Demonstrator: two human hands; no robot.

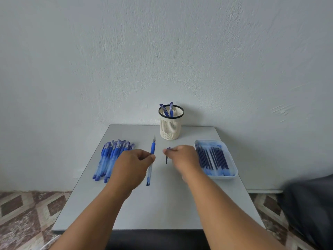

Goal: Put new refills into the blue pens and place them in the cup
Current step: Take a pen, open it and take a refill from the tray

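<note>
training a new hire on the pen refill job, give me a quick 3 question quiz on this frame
1. True or false: the cup already has pens standing in it.
2. Which hand holds the uncapped pen? A) left hand B) right hand C) neither
3. Fill in: the refills lie in a ____ on the right side of the table.

Key:
1. True. Two blue pens stand inside.
2. A. The left hand grips it by the barrel, tip pointing away; the right hand pinches the pen cap in its fingers.
3. Tray. The unfilled pens are piled on the left.
</note>
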